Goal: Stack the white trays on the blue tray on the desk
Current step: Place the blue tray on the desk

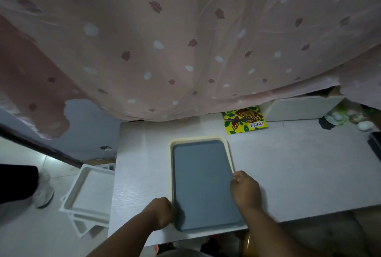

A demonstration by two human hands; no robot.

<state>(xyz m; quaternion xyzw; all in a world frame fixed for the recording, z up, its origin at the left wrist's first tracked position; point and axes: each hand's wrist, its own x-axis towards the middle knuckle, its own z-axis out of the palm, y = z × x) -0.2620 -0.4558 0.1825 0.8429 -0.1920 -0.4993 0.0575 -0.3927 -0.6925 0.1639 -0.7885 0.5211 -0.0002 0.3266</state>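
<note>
A blue tray [203,182] lies lengthwise on the white desk [299,166], near its front edge. A pale cream rim [198,139] of another tray shows under its far end. My left hand [161,212] grips the blue tray's left edge near the front corner. On the tray's right edge, midway along, my right hand [245,189] is closed. Several white trays [90,195] sit stacked on the floor to the left of the desk, slightly askew.
A pink spotted curtain [185,40] hangs over the desk's far side. A yellow snack packet [245,120] and a white box [299,108] lie at the back. Small clutter [340,116] sits at the far right. A person's leg and shoe [41,193] stand at the left.
</note>
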